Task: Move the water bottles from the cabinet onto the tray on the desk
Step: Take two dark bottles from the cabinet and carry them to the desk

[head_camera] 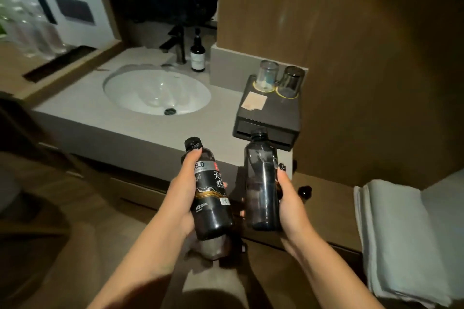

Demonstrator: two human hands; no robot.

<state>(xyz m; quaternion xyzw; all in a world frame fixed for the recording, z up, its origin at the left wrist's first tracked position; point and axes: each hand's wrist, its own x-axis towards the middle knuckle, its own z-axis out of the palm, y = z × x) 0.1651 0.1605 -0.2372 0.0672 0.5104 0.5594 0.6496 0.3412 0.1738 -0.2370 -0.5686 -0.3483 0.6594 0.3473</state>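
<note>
My left hand (184,194) grips a dark water bottle (211,193) with a black label and white characters, cap tilted up and to the left. In my right hand (292,202) is a second dark water bottle (262,190), held nearly upright with its label turned away. Both bottles hover in front of the grey sink counter (140,133), side by side and close together. A black tray (270,118) sits on the counter's right end, just beyond the right bottle's cap. Another dark bottle cap (305,190) shows low on the shelf behind my right hand.
Two upturned glasses (281,79) stand at the tray's back, with a paper card (254,103) in front of them. A white basin (157,91), black tap (177,42) and small pump bottle (197,54) lie to the left. Folded white towels (401,238) rest at the right.
</note>
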